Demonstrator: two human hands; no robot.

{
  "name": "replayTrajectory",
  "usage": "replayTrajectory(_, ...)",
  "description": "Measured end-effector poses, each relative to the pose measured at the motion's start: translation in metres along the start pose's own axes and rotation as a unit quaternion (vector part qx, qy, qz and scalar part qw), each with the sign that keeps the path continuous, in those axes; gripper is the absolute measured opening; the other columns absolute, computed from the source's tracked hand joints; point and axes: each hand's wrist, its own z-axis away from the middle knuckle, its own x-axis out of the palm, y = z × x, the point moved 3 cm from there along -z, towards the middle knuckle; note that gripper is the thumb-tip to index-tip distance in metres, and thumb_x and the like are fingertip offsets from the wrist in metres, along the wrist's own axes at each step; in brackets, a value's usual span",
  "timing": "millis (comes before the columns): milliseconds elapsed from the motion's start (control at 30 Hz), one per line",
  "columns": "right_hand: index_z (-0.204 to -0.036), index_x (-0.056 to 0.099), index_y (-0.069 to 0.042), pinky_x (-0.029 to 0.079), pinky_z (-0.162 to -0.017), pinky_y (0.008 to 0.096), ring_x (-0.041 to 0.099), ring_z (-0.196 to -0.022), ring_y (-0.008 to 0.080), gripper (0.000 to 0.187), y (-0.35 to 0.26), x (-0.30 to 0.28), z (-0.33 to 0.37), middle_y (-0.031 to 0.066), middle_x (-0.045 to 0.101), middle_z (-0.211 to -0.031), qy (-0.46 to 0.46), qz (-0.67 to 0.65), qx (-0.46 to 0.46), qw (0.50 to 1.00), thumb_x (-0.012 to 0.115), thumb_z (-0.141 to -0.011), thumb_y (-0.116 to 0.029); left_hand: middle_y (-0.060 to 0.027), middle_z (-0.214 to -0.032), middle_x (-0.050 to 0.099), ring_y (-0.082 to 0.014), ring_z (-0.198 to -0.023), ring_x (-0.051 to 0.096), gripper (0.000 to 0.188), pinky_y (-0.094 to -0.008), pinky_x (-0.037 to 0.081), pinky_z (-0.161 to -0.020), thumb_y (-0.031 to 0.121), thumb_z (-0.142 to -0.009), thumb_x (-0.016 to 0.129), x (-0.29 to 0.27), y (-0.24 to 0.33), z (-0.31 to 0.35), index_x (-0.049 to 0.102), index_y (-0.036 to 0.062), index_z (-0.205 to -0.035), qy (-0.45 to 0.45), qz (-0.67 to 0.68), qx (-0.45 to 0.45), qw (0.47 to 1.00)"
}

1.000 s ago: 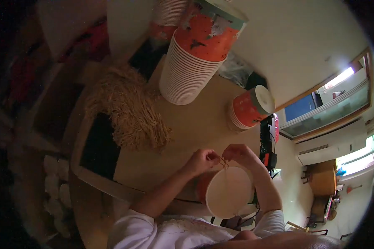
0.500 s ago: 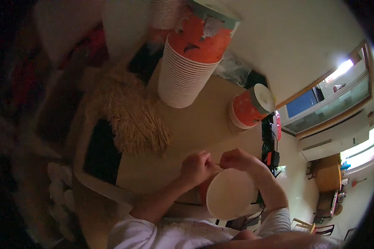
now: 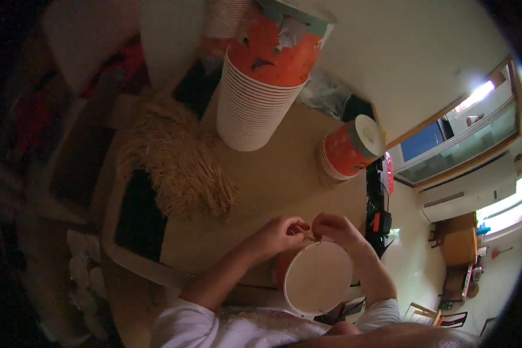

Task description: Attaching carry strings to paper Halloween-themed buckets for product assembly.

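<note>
A large paper bucket (image 3: pixel 318 279) with a white inside and an orange-red outer wall lies tilted close to my body, its open mouth facing up at me. At its far rim, my left hand (image 3: pixel 281 235) is closed in a pinch on a thin brown string (image 3: pixel 311 238). My right hand (image 3: pixel 337 230) is closed on the same string from the right, its fingertips close to the left ones. The fingers partly hide the string. Beyond my left hand, a loose bundle of tan strings (image 3: pixel 185 171) is spread on the table.
A tall stack of white-rimmed paper buckets (image 3: pixel 255 107) with an orange and green top stands at the back. A shorter upturned stack (image 3: pixel 354 148) sits to its right. Clear plastic wrap (image 3: pixel 325 95) lies behind. Brown board (image 3: pixel 272 180) covers much of the dark green tabletop (image 3: pixel 139 220).
My hands have drawn closer together above the rim, and the string between them shows more clearly. The bucket has shifted slightly left and toward me.
</note>
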Motion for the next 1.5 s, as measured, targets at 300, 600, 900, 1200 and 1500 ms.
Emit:
replayTrajectory(300,-0.085,0.056,-0.001,0.043,-0.069,0.0244,0.052,-0.077,0.0112,0.007,0.005,-0.009,0.013,0.0027,0.055,-0.082,0.009,-0.078,-0.05,0.996,0.059,-0.08,-0.004,-0.0035,-0.088,0.062,-0.0096,-0.08,0.057,0.019,-0.0255,0.046,-0.072,0.015,-0.083,0.058,-0.01,-0.02,-0.019,0.058,0.0011,-0.095,0.093,0.193,0.058,0.975)
replayTrajectory(600,-0.083,0.057,-0.002,0.044,-0.072,0.0268,0.055,-0.082,0.0154,0.008,0.003,-0.008,0.008,0.0064,0.057,-0.087,-0.04,-0.025,-0.12,0.992,0.06,-0.077,0.003,-0.011,-0.074,0.062,-0.0142,-0.07,0.059,0.02,-0.0282,0.046,-0.064,0.021,-0.078,0.064,-0.013,0.03,-0.007,0.061,0.0017,-0.082,-0.054,-0.147,-0.017,0.988)
replayTrajectory(900,-0.081,0.057,0.0,0.041,-0.073,0.0269,0.053,-0.082,0.0179,0.015,-0.006,-0.001,0.004,0.0079,0.056,-0.083,-0.063,0.023,-0.125,0.99,0.06,-0.072,0.011,-0.0083,-0.078,0.062,-0.0129,-0.072,0.057,0.017,-0.0285,0.046,-0.067,0.015,-0.079,0.062,-0.013,0.008,-0.008,0.056,0.0008,-0.086,-0.09,-0.036,-0.032,0.995)
replayTrajectory(1200,-0.086,0.058,0.0,0.042,-0.073,0.0276,0.054,-0.082,0.0187,0.018,-0.013,0.005,0.003,0.0089,0.056,-0.085,-0.068,0.017,-0.119,0.99,0.062,-0.072,0.01,-0.0032,-0.082,0.057,-0.0099,-0.079,0.054,0.013,-0.0259,0.045,-0.072,0.007,-0.079,0.061,-0.013,0.002,-0.008,0.054,0.0026,-0.089,-0.084,0.163,-0.056,0.981)
replayTrajectory(1500,-0.078,0.062,-0.003,0.044,-0.068,0.0293,0.056,-0.078,0.0209,0.014,-0.028,0.011,-0.007,0.0082,0.06,-0.081,-0.103,0.096,-0.207,0.968,0.067,-0.069,0.005,-0.0025,-0.075,0.059,-0.0083,-0.071,0.055,0.015,-0.0237,0.046,-0.067,0.001,-0.076,0.059,-0.014,0.003,-0.012,0.059,-0.0007,-0.091,-0.024,0.079,-0.005,0.997)
